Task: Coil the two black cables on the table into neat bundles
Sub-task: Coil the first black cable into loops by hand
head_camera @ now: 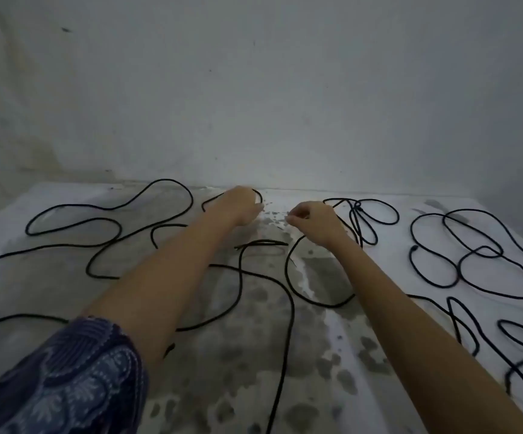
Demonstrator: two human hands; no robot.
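Two black cables lie in loose loops across the patchy white and grey table (316, 364). The thicker cable (167, 179) sprawls over the left half and the middle. A thinner cable (470, 210) loops over the right side, with one end (413, 249) lying free. My left hand (241, 205) reaches to the far edge, its fingers closed around a bend of the thicker cable. My right hand (313, 220) is curled beside it, thumb and forefinger pinched, with cable running out from under it on both sides.
A bare pale wall (254, 89) rises right behind the table's far edge. A blue patterned sleeve (66, 380) covers my left upper arm at the bottom left. Cable strands cross under both forearms and run off the left and right edges.
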